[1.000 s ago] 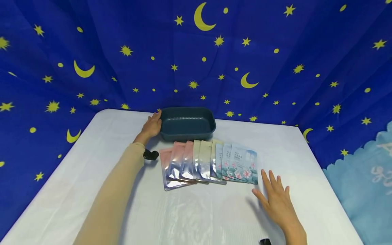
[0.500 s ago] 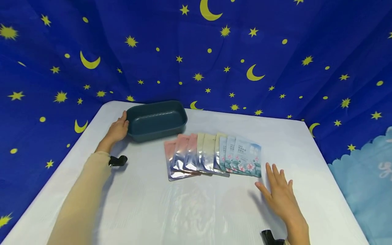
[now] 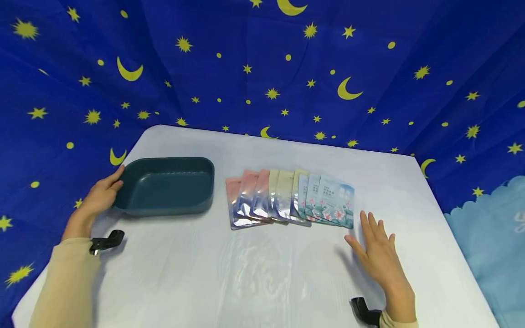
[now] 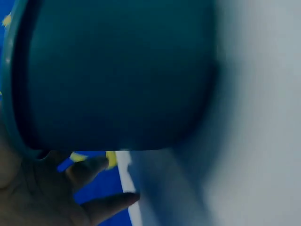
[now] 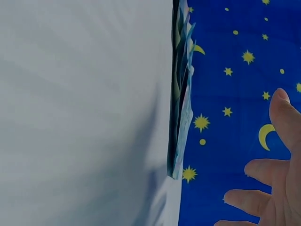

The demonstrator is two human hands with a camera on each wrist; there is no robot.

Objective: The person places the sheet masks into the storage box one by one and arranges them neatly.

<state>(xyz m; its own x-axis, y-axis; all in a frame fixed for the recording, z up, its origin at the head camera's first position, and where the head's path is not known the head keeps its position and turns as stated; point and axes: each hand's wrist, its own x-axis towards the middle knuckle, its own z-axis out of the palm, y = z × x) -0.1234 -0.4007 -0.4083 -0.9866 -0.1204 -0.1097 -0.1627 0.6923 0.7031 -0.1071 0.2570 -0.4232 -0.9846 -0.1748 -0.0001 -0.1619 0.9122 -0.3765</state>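
At the left of the table, a dark teal rectangular plastic basin [image 3: 168, 187] stands with nothing in it. My left hand [image 3: 100, 195] grips its left end at the rim; in the left wrist view the basin's end wall [image 4: 122, 75] fills much of the picture and two fingers [image 4: 110, 207] stretch past it. Several flat foil sachets, like sheet-mask packs, lie overlapping in a fanned row: pink ones [image 3: 234, 187] at left, cream ones [image 3: 284, 184] in the middle, pale blue flowered ones [image 3: 337, 200] at right. Beside the blue end, my right hand [image 3: 379, 255] hovers with spread fingers, holding nothing.
A white cover [image 3: 262, 278] lies over the table. Behind it hangs a blue cloth [image 3: 229, 41] with yellow moons and stars. A pale blue scalloped cloth [image 3: 492, 246] hangs past the right edge. Black camera mounts [image 3: 107, 241] sit at both wrists.
My left hand has drawn the basin from behind the sachets leftward and then nearer to me. The right hand stays beside the sachets, which keep their row. The head view has shifted slightly.
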